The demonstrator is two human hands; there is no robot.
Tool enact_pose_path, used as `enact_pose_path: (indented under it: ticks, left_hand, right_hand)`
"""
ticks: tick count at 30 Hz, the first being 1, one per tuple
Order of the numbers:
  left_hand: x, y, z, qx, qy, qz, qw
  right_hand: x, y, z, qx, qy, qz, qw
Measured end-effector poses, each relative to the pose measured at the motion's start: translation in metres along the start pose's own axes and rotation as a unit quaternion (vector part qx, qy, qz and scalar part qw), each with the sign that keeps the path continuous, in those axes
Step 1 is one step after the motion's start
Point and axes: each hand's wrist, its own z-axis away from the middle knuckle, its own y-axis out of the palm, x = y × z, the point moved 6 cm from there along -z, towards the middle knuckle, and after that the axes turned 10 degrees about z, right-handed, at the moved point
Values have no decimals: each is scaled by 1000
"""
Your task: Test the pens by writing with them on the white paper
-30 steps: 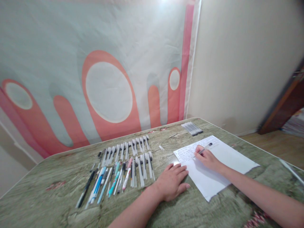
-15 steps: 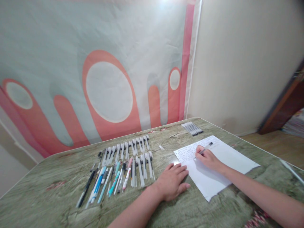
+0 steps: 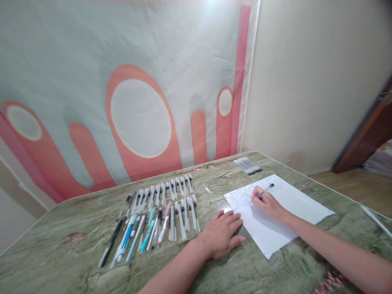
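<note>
Between the fingers of my right hand is a clear pen with a black end, its tip down on a white sheet of paper. Small handwriting covers the paper's upper left part; the lower part is blank. My left hand lies flat with fingers spread, palm down, on the table by the paper's left edge, the fingertips at the sheet's border. A small white cap-like piece lies beyond my left hand.
Two rows of clear pens and several coloured pens lie on the green marbled table at left. A bundle of clear pens rests behind the paper. A white rod-like object sits at the right edge.
My right hand and the pen have shifted very slightly at the writing. My left hand and the laid-out pens have stayed put.
</note>
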Motion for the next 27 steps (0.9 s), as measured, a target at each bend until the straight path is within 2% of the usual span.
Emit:
enact_pose_path:
  ticks: [14, 18, 22, 24, 27]
  left_hand:
    - [0, 1, 0, 2, 0, -4, 1000]
    - [0, 1, 0, 2, 0, -3, 1000]
    - [0, 1, 0, 1, 1, 0, 1000]
    - [0, 0, 1, 1, 3, 1, 1000]
    - [-1, -2, 1, -5, 3, 6, 1000]
  right_hand:
    - [1, -1, 0, 3, -8, -3, 1000]
    - [-7, -2, -2, -25, 8, -12, 1000]
    - [-14, 1, -4, -14, 43, -45, 998]
    - [-9, 1, -4, -4, 47, -65, 997]
    - [9, 0, -7, 10, 20, -89, 996]
